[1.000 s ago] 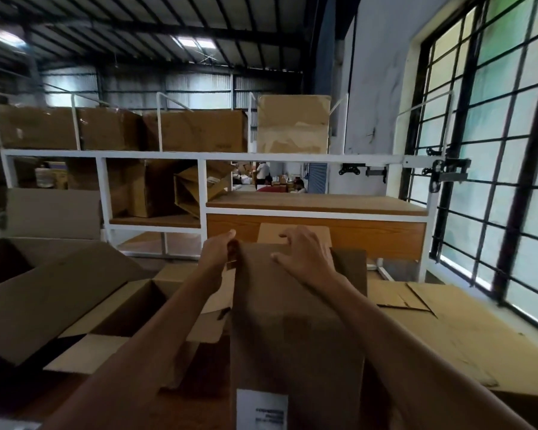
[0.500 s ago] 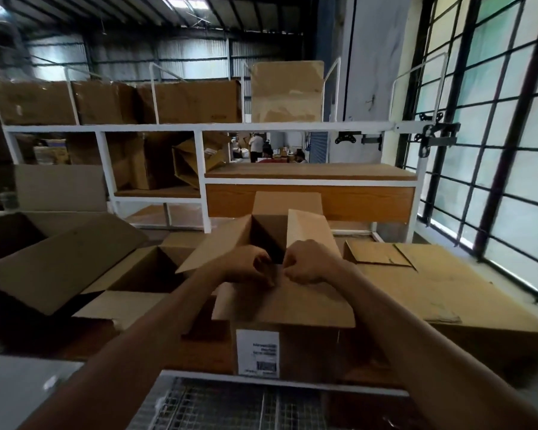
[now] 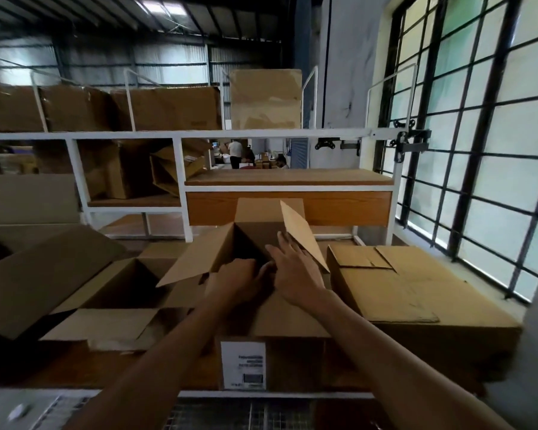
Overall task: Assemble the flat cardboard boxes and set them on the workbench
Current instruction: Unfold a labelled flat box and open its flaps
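wire mesh: nearest, at the bottom edge, below the bench's white front rail.
workbench: wooden top, carrying the boxes side by side.
cardboard box: the task's box stands upright on the workbench at its near edge, in the middle, top open, all 4 flaps spread.
white label: stuck on the box's front face, at its left side; the print is too small to read.
near flap: folded outward toward the person, lying under both wrists.
left hand: fingers curled over the box's near rim, gripping it where the near flap hinges.
right hand: fingers straight and a little spread, reaching into the opening and holding nothing; its outer edge touches the right flap.
right flap: standing up, tilted outward to the right.
left flap: slanting outward and down to the left.
far flap: upright behind the opening.
open box: just left of the task's box, flaps splayed, the left flap overhanging it.
closed box: larger, just to the right, top flaps shut.
shelf frame: white, behind the bench, with wooden shelves.
stored boxes: along its top rail; 1 paler, taller one stands to their right.
window: dark-barred, on the right wall.
person: far off, standing, seen through the shelf gap.
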`<state>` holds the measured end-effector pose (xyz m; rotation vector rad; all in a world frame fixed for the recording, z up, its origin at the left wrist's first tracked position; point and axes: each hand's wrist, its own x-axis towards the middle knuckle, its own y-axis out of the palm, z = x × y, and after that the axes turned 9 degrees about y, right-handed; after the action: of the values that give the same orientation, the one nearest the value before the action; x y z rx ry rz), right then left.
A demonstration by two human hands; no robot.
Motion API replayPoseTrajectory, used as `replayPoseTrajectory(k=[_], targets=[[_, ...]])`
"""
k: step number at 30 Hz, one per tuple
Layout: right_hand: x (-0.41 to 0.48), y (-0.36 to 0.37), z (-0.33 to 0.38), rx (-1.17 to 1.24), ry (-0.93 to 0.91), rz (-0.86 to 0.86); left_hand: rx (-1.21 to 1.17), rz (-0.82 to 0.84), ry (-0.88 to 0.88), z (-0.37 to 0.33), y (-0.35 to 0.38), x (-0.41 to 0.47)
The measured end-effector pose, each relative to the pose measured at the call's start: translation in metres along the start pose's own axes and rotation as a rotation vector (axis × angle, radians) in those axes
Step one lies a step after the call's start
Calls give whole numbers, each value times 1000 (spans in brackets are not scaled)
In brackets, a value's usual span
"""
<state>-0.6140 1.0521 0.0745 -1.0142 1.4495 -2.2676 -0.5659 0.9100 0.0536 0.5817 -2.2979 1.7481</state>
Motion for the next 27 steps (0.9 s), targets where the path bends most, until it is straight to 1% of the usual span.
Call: replayPoseTrajectory(k=[3,4,6,8,10,11,14,16,19,22,25,27], targets=[[11,-10,-13,-50,81,-51,-32,6,9,-15,6,6],[15,-11,-20,-68,131,-94,-2,7,7,-17,9,7],[19,-9,-39,-105,264,-162,123,-82,17,-14,19,8],[22,-1,-60,-92,426,-101,208,-206,23,-14,25,3],[21,14,-73,76,535,5,232,-268,25,-17,27,-6],[17,23,-75,164,537,-9,248,-273,26,-19,26,-10],[3,40,-71,348,569,-215,299,-264,-16,-29,20,-13],[1,40,-69,382,587,-249,289,-246,-48,-34,19,-11],[5,39,-76,389,561,-216,152,-169,-64,-33,19,-9],[7,33,-79,381,545,-131,104,-89,-116,-30,15,-2],[13,18,-83,258,501,16,-28,1,-151,-22,4,14],[22,8,-88,137,440,64,-48,21,-134,-15,-7,29]])
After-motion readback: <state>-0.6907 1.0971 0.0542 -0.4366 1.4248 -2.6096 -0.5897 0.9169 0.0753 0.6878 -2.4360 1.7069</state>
